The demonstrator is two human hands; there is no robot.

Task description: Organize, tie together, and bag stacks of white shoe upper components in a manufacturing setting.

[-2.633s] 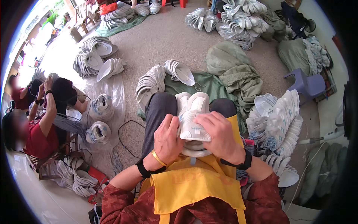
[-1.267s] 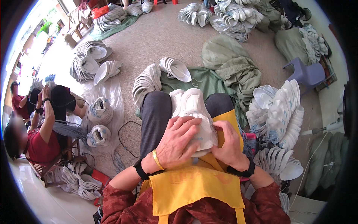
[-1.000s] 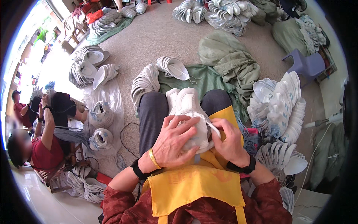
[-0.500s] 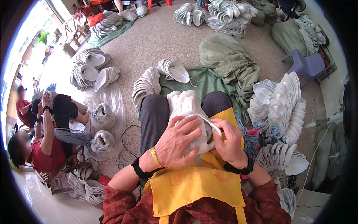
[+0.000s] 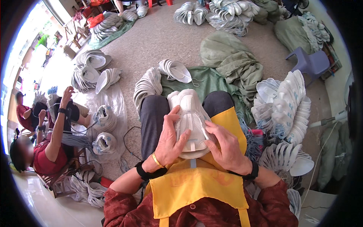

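A white shoe upper (image 5: 191, 109) with mesh panels rests on my lap between my knees, its rounded toe pointing away from me. My left hand (image 5: 168, 142) grips its left side, fingers along the edge and thumb on top. On the opposite side my right hand (image 5: 227, 145) holds the edge, with the thumb near the opening end. The lower fingers of both hands are partly hidden. Just left of the toe, a second white rounded toe shape (image 5: 173, 99) shows. Below the shoe upper lies my yellow apron (image 5: 200, 187).
White shoe-upper bundles stand at left (image 5: 104, 119), ahead (image 5: 147, 87) and right (image 5: 289, 106). Green cloth (image 5: 181, 89) and a sack (image 5: 223, 49) lie ahead. A purple stool (image 5: 310, 62) stands far right. Co-workers in red (image 5: 49, 155) sit at left; a black cord (image 5: 130, 142) crosses the floor.
My left hand has slid off the top to the left side of the shoe upper. My right hand has let the lifted rim down and lies flatter along the right side. A co-worker's arm has moved.
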